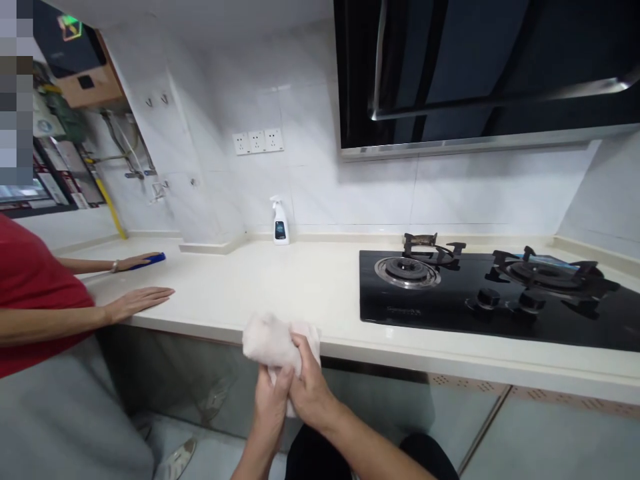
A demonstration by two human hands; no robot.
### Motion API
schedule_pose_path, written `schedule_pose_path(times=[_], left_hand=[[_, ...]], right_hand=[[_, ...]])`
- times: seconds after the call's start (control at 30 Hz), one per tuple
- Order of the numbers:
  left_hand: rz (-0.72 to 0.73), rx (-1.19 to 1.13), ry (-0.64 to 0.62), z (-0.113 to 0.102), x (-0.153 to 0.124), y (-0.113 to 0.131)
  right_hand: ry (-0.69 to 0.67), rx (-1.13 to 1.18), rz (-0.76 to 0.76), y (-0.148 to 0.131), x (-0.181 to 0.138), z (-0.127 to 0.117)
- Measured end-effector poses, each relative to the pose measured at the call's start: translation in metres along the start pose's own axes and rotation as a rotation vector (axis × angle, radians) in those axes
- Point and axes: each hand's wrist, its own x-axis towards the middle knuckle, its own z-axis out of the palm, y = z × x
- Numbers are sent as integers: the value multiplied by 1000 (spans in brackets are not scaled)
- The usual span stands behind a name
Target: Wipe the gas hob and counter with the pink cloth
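Gripping a bunched white cloth [270,341] in both bare hands, at the front edge of the pale counter [300,283]; cannot tell whether cloth and counter touch. Bulk of the cloth lies beyond the fingers, toward the counter, its thick roll slanting from far left to near right. Left hand [273,393] is under the roll, thumb pressed in, other fingers mostly hidden; right hand [313,387] is nearer the right end, fingers curled, pinching the folds. Black cooktop [435,317] off to the right, well apart. At left, a co-worker [40,280] in red keeps one hand [135,303] flat on the counter, the other hand [131,262] against a blue item [157,257]. Writing: white spray bottle [279,211] at the counter's back has a dark label [280,231], print too small to read; cooktop carries pale lettering [404,311] near its front left corner, too blurred for a brand.
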Motion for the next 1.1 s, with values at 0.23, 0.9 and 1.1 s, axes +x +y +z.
schedule_pose_path(times=[0.23,0.9,1.1], left_hand=[[219,289,59,3,66,92],[490,1056,-796,98,33,66],[451,1048,-961,98,60,53]], right_hand=[[-175,-308,37,3,50,-102],[-89,-1267,261,92,-17,-297],[-83,-1258,258,90,-22,-296]])
